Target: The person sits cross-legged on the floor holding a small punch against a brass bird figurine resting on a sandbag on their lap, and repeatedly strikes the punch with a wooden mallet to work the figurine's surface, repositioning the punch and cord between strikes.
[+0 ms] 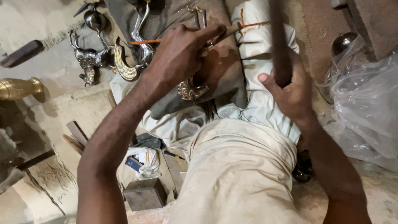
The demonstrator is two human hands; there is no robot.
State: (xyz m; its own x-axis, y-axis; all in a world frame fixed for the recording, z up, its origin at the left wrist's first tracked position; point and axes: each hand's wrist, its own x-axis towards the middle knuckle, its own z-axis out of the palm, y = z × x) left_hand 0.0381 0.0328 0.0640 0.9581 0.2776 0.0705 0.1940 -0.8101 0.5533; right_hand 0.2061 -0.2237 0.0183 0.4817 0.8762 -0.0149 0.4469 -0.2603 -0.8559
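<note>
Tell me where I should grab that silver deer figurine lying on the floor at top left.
Probably the silver deer figurine is best taken around its body, hands coming from above. It lies on its side, thin legs and antlers sticking outward, and the trunk looks the thickest, sturdiest part. A curved brass-and-silver piece overlaps its right side, so approach from the left.

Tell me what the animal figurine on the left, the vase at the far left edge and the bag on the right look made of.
Animal figurine: apparently polished silvery metal, judging by its bright mirror-like highlights. Vase: looks like brass or similar golden metal, with a soft yellow sheen. Bag: thin clear plastic, see-through and crinkled with white glare.
</note>
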